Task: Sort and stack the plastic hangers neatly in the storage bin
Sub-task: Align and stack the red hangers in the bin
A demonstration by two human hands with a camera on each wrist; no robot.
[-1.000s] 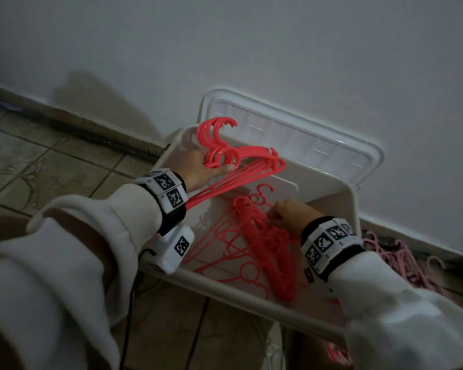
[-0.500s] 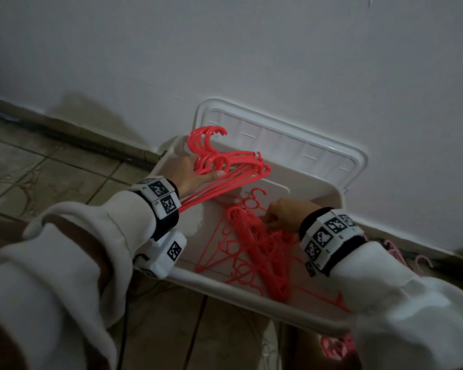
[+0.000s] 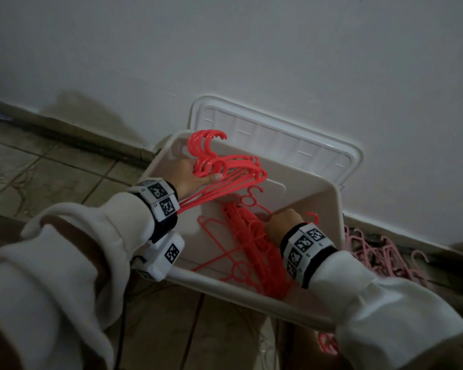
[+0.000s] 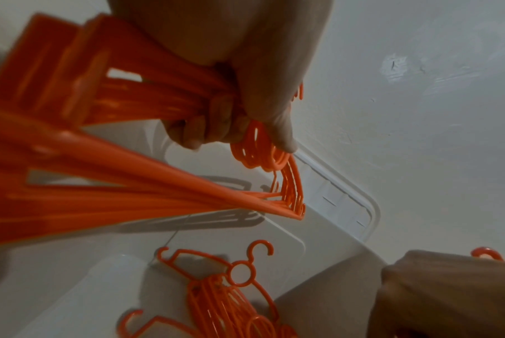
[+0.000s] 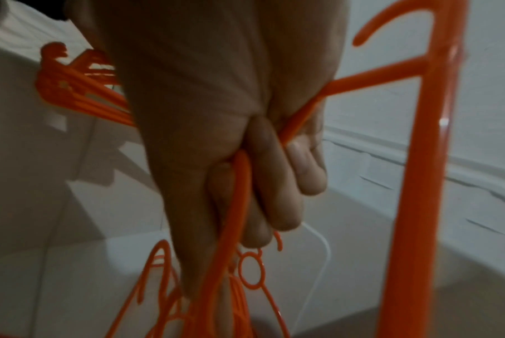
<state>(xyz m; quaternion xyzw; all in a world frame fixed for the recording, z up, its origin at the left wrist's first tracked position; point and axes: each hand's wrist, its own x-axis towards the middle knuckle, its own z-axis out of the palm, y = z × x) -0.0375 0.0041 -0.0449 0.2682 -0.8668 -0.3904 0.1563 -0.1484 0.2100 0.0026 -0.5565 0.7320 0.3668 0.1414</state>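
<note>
**Hangers gathered over the bin**

We see the white storage bin [image 3: 329, 206] on the floor, its lid [image 3: 278, 140] against the wall. Our left hand [image 3: 195, 174] grips a red hanger bundle [image 3: 233, 169] above it; our right hand [image 3: 284, 220] curls around 1 hanger [image 5: 236, 205] from the pile [image 3: 254, 244] inside.

Bare bin [image 3: 329, 209] floor shows at the frame's centre-left, between the held bundle of hangers [image 3: 233, 177] above and the loose pile [image 3: 254, 244] to the right. The lid [image 3: 278, 137] leans against the wall behind the bin, blocking its far side.
</note>
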